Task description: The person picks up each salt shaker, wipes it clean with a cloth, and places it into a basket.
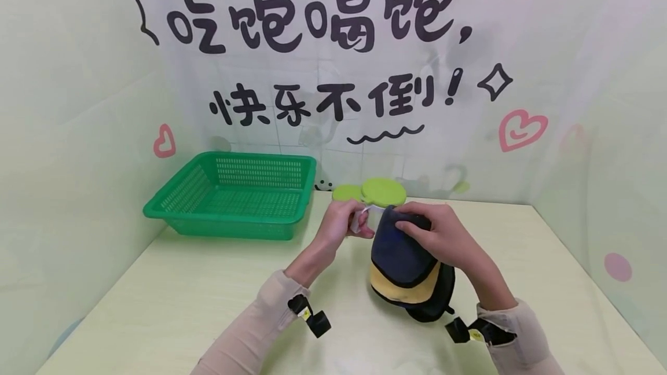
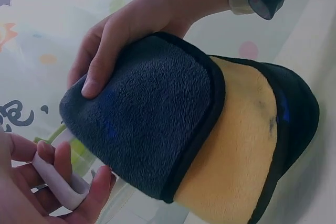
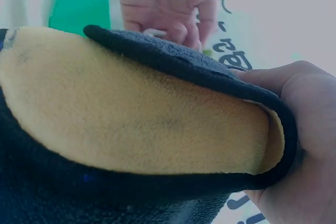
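To the right of a green, rectangular plastic basket [image 1: 234, 230] with slotted walls, a person's two bare hands work close together above a pale table [image 1: 208, 282]. The left hand [image 1: 341, 220], the nearer one to the basket, has its grip closed around a smooth white handle [image 2: 56, 183]. Just beyond this handle, right of the basket, a pale container [image 1: 376, 218] with a round lime-green lid [image 1: 384, 192] shows partly; most of its body is hidden. A smaller lime-green lid [image 1: 346, 192] sits between that lid and the basket.

The right hand [image 1: 442, 231], farther from the basket, pinches the top of a folded plush cloth [image 1: 401, 250], navy on one face and yellow on the other, with black edging. Its thumb lies on the navy side. The cloth is right of the basket and nearer the viewer, its layers fanned downward; dark smudges mark the yellow face. Whether its lowest fold touches the table cannot be told.

Both arms wear beige sleeves [image 1: 239, 334] with small black cameras [image 1: 318, 324] strapped at the wrists. Behind the basket hangs a white backdrop [image 1: 292, 68] printed with large black Chinese characters and pink hearts.
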A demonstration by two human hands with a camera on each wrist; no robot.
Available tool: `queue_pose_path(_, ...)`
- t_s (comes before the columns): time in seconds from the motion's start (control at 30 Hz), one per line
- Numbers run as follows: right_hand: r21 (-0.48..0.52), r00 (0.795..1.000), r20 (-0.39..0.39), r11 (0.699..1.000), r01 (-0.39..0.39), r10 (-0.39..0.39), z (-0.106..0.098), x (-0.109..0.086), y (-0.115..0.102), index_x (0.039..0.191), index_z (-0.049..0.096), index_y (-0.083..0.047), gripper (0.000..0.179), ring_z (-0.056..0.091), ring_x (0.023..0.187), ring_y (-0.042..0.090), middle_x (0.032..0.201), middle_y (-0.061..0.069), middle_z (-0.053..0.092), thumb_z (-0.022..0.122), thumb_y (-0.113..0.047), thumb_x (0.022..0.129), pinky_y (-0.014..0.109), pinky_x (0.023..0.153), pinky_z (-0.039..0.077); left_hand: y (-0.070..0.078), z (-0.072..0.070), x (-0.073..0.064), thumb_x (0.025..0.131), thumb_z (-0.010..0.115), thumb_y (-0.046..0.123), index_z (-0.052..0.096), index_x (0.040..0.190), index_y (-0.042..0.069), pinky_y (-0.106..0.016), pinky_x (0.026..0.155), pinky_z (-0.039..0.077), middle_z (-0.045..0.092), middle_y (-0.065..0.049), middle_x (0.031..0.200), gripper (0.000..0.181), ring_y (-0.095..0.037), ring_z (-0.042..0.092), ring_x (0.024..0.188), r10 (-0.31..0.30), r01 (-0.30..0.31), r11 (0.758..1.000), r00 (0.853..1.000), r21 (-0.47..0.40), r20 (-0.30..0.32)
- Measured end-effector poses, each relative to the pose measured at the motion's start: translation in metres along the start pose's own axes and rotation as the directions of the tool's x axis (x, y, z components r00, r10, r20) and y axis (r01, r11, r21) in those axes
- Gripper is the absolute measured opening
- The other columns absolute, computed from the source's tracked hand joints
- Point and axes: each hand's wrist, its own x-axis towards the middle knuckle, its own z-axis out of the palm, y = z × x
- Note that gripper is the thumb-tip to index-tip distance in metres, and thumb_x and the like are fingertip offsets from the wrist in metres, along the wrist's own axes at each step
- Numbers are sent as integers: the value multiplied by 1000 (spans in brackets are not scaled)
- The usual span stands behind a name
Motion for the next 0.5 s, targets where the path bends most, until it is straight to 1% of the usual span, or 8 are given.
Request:
queue_pose_path(0.13,-17,999,4,999,36,-36,7,2,-2,115,77,-11,20,74,106,24,111,7,79,72,-13,96,48,91,60,-3,2,0,97,48,17,56,71,4,-37,73,65,56,-1,62,30,-12,65,54,2,-2,1000,1000,9,-5)
queue_pose_path(0.23,-31,999,1,998,47,-47,9,2,-2,115,77,-10,20,75,106,25,111,8,79,73,-12,95,48,90,60,-5,2,0,98,48,19,57,72,4,-37,73,65,57,0,63,31,-11,64,55,3,-3,1000,1000,10,-7)
queue_pose_path(0.43,-56,999,-20,998,32,-33,2,0,2,113,77,-11,20,75,107,26,110,7,79,74,-9,93,50,92,60,-5,1,0,101,47,23,56,72,5,-38,78,65,59,-2,62,36,-14,68,58,12,-12,1000,1000,20,5)
queue_pose_path(0.5,-67,1000,-26,998,16,-18,-2,-1,5,113,78,-11,20,74,107,27,111,7,79,74,-9,93,51,93,59,-4,1,-1,101,47,23,55,72,5,-39,78,65,59,-3,62,36,-16,69,58,13,-13,1000,1000,18,1)
